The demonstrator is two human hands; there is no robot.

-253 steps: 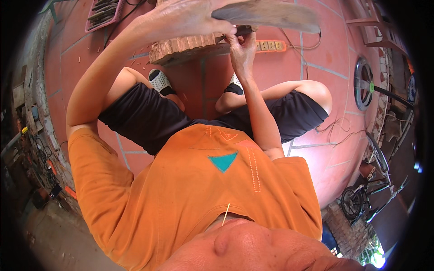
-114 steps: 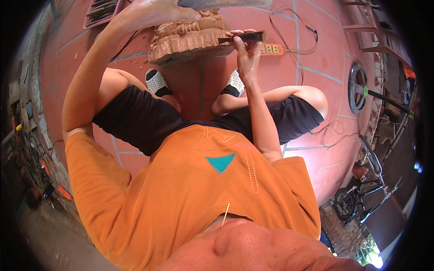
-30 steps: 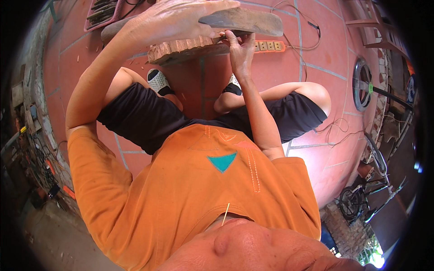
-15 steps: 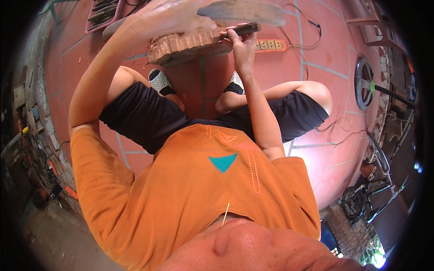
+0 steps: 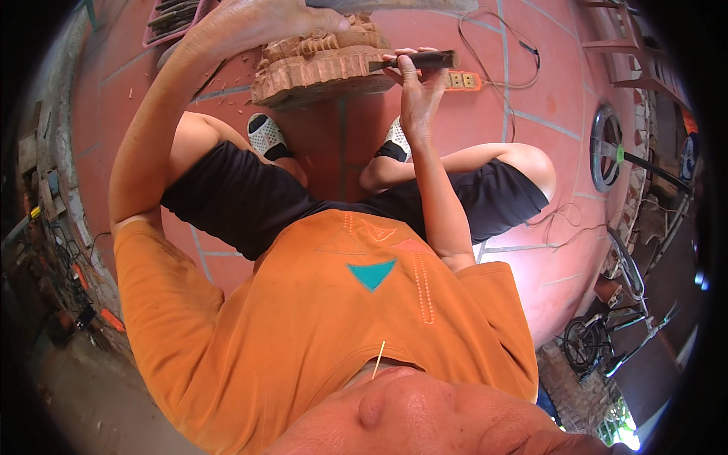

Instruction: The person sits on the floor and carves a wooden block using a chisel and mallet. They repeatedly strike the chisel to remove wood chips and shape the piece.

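Observation:
A carved reddish wooden block sits on the red tiled floor between my feet. My right hand grips a dark chisel, whose tip touches the block's right edge. My left hand is raised over the block's top and is closed on a grey wooden mallet, which the picture's top edge mostly cuts off. I sit with knees apart, in an orange shirt and black shorts.
An orange power strip with cables lies just right of the chisel. A pink tray of tools is at the top left, a round fan at the right, a bicycle lower right. Wood chips lie around the block.
My left hand has lifted the mallet, so its head now leaves the top of the picture. My right hand keeps the chisel at the block's right edge.

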